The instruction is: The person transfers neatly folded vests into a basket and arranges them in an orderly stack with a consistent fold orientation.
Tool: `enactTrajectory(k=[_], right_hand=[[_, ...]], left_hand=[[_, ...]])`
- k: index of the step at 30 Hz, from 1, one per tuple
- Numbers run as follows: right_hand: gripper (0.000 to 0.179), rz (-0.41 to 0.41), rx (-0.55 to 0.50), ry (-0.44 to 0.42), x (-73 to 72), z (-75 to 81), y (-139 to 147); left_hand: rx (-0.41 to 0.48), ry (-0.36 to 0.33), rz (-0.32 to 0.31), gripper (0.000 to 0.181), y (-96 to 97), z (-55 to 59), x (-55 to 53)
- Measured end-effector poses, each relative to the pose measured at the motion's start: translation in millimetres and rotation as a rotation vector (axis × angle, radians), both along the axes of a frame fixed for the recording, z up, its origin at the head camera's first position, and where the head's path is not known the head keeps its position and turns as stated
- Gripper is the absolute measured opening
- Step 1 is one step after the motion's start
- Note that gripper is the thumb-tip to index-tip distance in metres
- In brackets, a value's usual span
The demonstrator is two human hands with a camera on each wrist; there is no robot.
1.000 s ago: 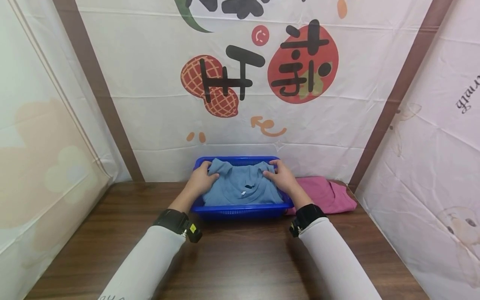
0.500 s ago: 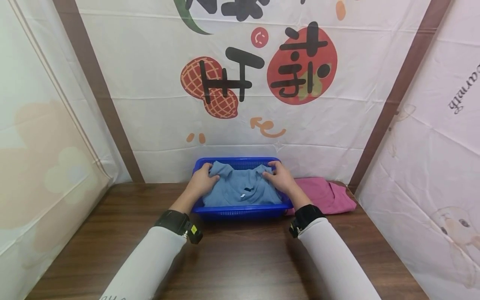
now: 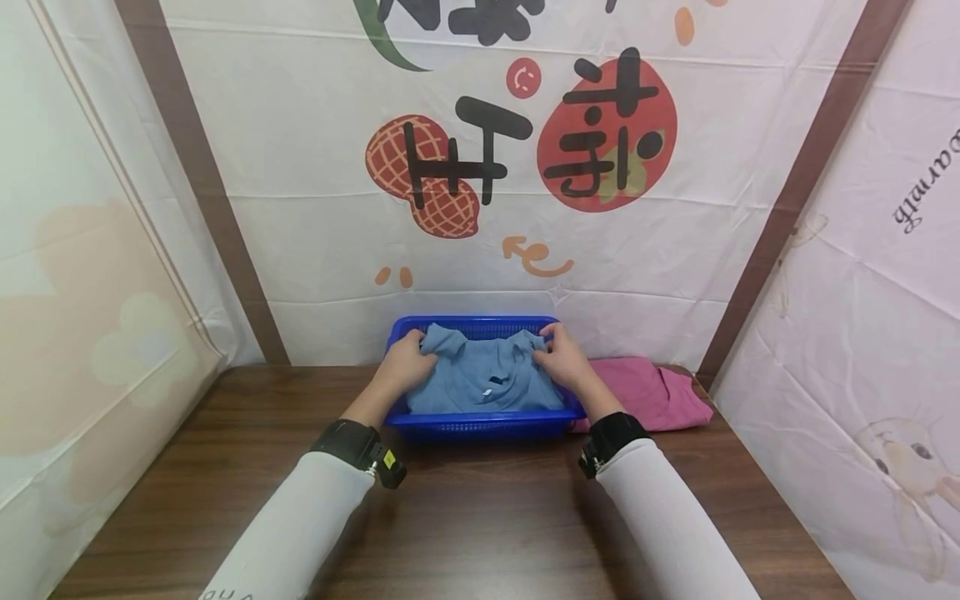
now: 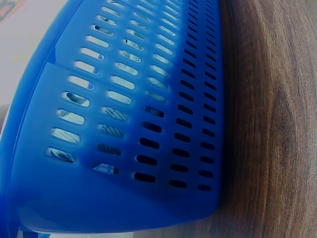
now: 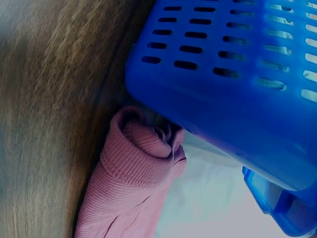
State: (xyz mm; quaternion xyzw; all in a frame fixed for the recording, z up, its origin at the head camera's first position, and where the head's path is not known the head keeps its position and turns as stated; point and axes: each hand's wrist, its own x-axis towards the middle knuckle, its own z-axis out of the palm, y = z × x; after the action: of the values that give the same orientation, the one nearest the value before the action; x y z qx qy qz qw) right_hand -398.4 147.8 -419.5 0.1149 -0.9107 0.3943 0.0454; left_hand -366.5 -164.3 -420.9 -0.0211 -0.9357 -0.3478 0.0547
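A blue-grey T-shirt (image 3: 487, 375) lies in a blue plastic basket (image 3: 480, 422), its neckline and a small white label facing up. My left hand (image 3: 406, 364) holds the shirt's left shoulder, thumb on top, over the basket's left rim. At the other side my right hand (image 3: 566, 360) pinches the right shoulder between thumb and forefinger. Other fingertips are hidden by cloth and rim. Both wrist views show the basket's slotted walls, with neither hand visible there.
Right of the basket lies a folded pink garment (image 3: 648, 392), its ribbed roll (image 5: 133, 158) close to the basket wall. The wooden table (image 3: 480, 517) reaches toward me. A printed white curtain (image 3: 315, 250) hangs behind, with more fabric at both sides.
The shirt's raised shoulders have sunk slightly into the basket. My right thumb has shifted a little outward along the shirt's edge; my left hand has hardly moved.
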Motion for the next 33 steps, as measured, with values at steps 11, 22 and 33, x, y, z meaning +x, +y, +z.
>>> enactTrajectory(k=[11,22,33], right_hand=[[0.029,-0.007,0.049,0.072,2.3,-1.0,-1.9],[0.01,-0.006,0.139,0.091,3.3,-1.6,-5.5],[0.012,-0.018,0.155,0.055,3.4,-2.3,-6.5]], left_hand=[[-0.031,-0.004,0.001,0.048,1.5,0.7,0.5],[-0.134,-0.012,0.007,0.054,7.1,-1.3,-2.8],[-0.186,-0.04,0.031,0.057,13.2,0.7,1.1]])
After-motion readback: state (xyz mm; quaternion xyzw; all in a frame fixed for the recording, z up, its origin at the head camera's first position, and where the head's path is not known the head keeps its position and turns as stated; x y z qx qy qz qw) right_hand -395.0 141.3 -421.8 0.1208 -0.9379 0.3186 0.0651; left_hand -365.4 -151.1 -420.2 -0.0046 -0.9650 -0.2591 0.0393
